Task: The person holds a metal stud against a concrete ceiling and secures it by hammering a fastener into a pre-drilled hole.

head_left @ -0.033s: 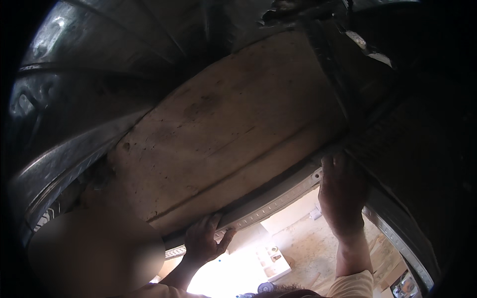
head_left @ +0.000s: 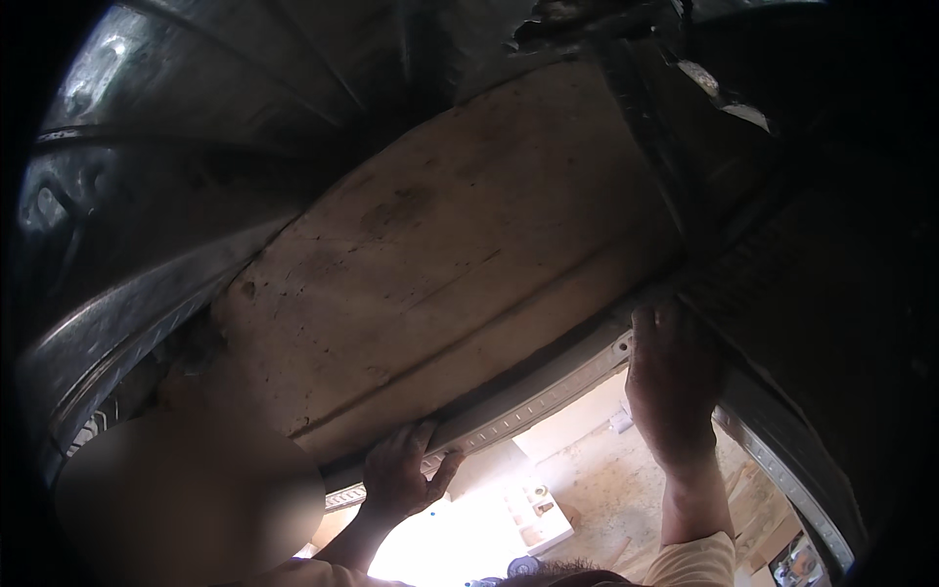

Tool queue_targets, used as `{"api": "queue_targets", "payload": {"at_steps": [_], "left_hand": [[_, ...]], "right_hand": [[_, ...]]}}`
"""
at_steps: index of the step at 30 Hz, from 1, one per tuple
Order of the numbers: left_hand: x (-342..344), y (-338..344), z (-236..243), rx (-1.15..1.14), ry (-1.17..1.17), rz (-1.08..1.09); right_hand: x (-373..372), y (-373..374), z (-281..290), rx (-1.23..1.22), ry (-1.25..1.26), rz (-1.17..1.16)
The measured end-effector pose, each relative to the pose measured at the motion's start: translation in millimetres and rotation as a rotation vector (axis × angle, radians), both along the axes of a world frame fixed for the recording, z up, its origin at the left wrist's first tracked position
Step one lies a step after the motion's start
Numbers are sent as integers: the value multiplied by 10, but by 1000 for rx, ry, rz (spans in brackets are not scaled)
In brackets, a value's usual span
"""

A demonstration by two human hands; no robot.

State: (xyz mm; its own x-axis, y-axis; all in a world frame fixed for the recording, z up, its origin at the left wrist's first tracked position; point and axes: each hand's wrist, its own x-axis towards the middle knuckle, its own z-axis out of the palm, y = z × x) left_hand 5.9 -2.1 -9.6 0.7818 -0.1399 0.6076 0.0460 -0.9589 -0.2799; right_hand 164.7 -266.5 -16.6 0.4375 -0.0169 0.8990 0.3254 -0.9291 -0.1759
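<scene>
A long pale metal rail with slotted marks runs along the lower edge of a brown, scuffed panel. My left hand grips this rail at the lower middle, fingers bent onto it and thumb at its lower edge. Farther right, my right hand has its fingers curled on the same rail, beside a small hole; the fingertips are in shadow. A second metal strip slopes down to the right of that hand.
Dark ribbed metal surrounds the panel, with a ragged, torn strip at upper right. Through the bright opening show a white compartmented tray and a dusty surface. A blurred patch covers the lower left. Hair shows at the bottom edge.
</scene>
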Motion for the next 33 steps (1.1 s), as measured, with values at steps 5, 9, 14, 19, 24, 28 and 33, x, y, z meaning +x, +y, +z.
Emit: {"api": "queue_targets", "payload": {"at_steps": [5, 9, 14, 19, 24, 28, 33], "left_hand": [[-2, -19, 14, -32, 39, 35], [-11, -48, 32, 4, 31, 40], [-18, -20, 1, 30, -4, 12], [6, -11, 2, 45, 4, -3], [5, -1, 10, 56, -22, -35], [-13, -12, 11, -16, 2, -4], [-15, -46, 38, 2, 24, 18]], "right_hand": [[-16, 1, -5, -3, 45, -1], [-24, -4, 1, -33, 80, -9], [-32, 4, 2, -41, 82, -16], [-19, -19, -25, -68, 40, -37], [-28, -9, 17, -52, 68, -3], [-38, -14, 25, -38, 65, 3], [-41, -21, 31, -44, 62, 1]]}}
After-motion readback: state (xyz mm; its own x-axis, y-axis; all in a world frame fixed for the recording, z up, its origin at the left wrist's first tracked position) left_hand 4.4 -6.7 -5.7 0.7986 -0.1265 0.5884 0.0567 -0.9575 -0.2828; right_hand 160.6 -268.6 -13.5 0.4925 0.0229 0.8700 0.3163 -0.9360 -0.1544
